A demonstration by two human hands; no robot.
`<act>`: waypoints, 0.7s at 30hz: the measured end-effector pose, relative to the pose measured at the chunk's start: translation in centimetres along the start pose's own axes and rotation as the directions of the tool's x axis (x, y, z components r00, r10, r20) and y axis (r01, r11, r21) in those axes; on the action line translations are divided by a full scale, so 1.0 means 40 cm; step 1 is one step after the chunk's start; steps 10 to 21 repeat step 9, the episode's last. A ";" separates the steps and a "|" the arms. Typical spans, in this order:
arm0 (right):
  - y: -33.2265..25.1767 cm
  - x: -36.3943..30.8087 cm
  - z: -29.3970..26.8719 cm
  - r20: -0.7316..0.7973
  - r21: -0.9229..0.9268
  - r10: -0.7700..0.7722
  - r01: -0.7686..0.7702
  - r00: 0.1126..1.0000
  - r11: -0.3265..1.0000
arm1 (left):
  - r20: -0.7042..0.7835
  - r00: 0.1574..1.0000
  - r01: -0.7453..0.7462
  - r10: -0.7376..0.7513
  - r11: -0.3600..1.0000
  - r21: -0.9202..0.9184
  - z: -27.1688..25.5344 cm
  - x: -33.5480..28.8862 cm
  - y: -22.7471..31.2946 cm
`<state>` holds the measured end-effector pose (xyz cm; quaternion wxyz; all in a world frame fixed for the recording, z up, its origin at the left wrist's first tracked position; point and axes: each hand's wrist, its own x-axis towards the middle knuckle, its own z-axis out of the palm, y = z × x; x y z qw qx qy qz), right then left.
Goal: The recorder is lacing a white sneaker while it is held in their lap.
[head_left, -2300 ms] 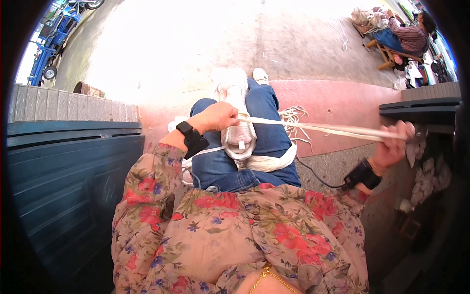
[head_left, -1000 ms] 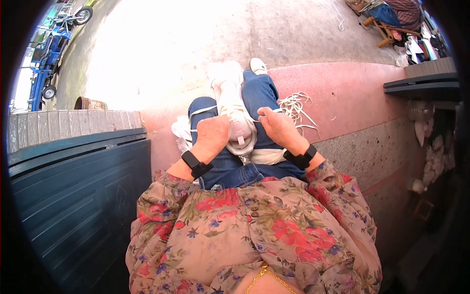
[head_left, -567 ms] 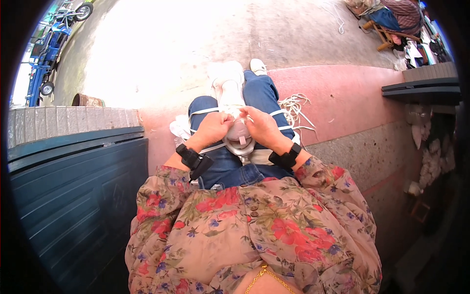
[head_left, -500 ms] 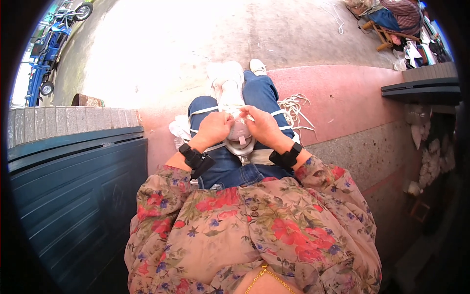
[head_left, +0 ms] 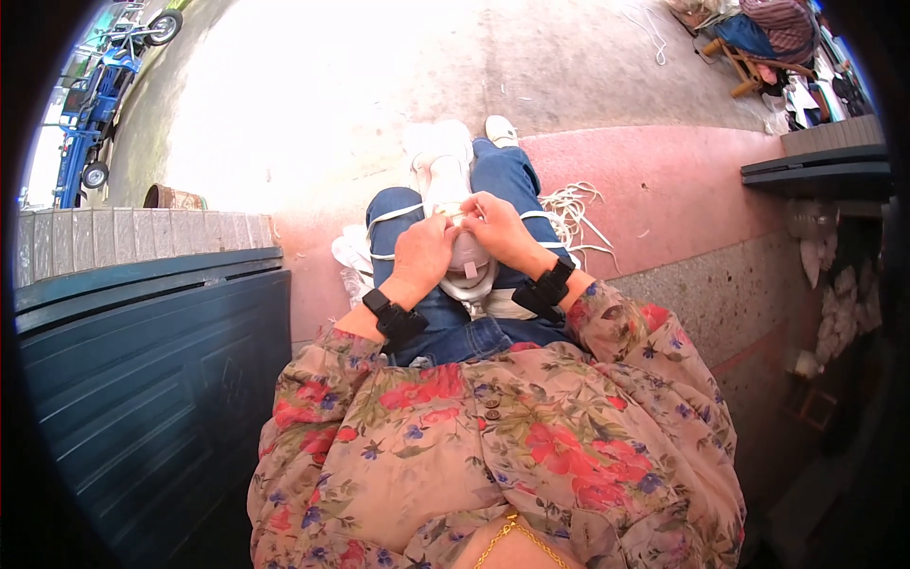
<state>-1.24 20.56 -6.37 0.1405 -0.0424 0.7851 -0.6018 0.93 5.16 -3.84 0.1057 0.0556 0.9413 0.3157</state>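
While both hands (head_left: pixel 462 242) pinch it, the pale shoe piece (head_left: pixel 466 254) lies on the lap, cord-laced.

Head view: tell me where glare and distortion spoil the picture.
Head view: sun glare bleaches the pavement and the white shoe; fisheye bends the blue door edges near the dark rim; both hands, left hand and right hand, stay sharp.

My blouse (head_left: pixel 493 455) was beige with red and blue flowers. My jeans (head_left: pixel 455 332) were blue, both wristbands (head_left: pixel 391 315) black. The shoe (head_left: pixel 453 185) and cord (head_left: pixel 569 204) were white. The door (head_left: pixel 142 379) at left was dark teal; the step (head_left: pixel 664 190) was pink.
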 end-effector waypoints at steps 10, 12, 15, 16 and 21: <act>-0.136 0.009 -0.189 0.358 0.751 0.169 -0.391 0.918 0.532 | 0.223 0.950 -0.270 0.219 0.935 0.232 -0.063 0.056 0.054; -0.136 0.009 -0.189 0.358 0.751 0.169 -0.391 0.918 0.532 | 0.223 0.950 -0.270 0.219 0.935 0.232 -0.063 0.056 0.054; -0.136 0.009 -0.189 0.358 0.751 0.169 -0.391 0.918 0.532 | 0.223 0.950 -0.270 0.219 0.935 0.232 -0.063 0.056 0.054; -0.136 0.009 -0.189 0.358 0.751 0.169 -0.391 0.918 0.532 | 0.223 0.950 -0.270 0.219 0.935 0.232 -0.063 0.056 0.054; -0.136 0.009 -0.189 0.358 0.751 0.169 -0.391 0.918 0.532 | 0.223 0.950 -0.270 0.219 0.935 0.232 -0.063 0.056 0.054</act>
